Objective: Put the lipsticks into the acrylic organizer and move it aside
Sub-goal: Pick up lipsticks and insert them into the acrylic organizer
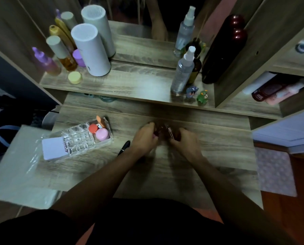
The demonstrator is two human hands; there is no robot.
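1. Both forearms reached forward from the bottom of the view over the wooden bench (218, 149).
2. Near mid-bench the left hand (144, 138) and right hand (184, 142) met, fingers curled around a small cluster of lipsticks (167, 131), dim and blurred; each hand's grip closed on them, though how many each held could not be told.
3. One black lipstick (124, 147) lay on the bench just beside the left wrist, apart from the cluster.
4. To the left stood the acrylic organizer (78, 140), slanted on the bench, most grid cells bare.
5. Its far compartment held a red round pot (93, 128), a pink round pot (102, 134) and an orange item (100, 121).
6. At its near end lay a white card (53, 148).
7. On the raised shelf behind stood a white cylinder (90, 50) and a clear spray bottle (183, 71).
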